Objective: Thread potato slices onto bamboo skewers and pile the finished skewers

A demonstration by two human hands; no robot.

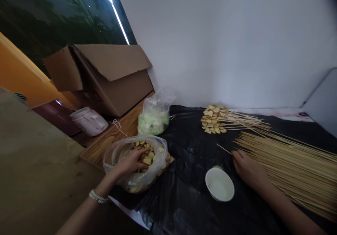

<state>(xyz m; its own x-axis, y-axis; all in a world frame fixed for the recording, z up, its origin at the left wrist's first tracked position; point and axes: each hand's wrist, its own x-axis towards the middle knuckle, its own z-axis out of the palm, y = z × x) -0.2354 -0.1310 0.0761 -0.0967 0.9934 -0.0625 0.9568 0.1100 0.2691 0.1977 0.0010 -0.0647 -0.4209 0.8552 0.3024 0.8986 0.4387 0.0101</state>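
My left hand (130, 163) reaches into a clear plastic bag (158, 145) and rests on pale yellow sliced pieces (147, 161), likely potato. A beaded bracelet (98, 196) circles that wrist. My right hand (249, 170) lies at the near end of a wide spread of bamboo skewers (295, 168), and one thin skewer (223, 149) pokes out from its fingers to the left. A small white bowl (219, 184) stands just left of that hand. Farther back, a stack of skewered slices (213, 119) lies with its sticks fanning right.
A black plastic sheet (184, 193) covers the table. Behind it stand a plastic bag of green vegetable pieces (154, 119), a wooden board (113, 136), a white bucket (89, 121), and an open cardboard box (113, 84). A white wall (223, 45) rises at the back.
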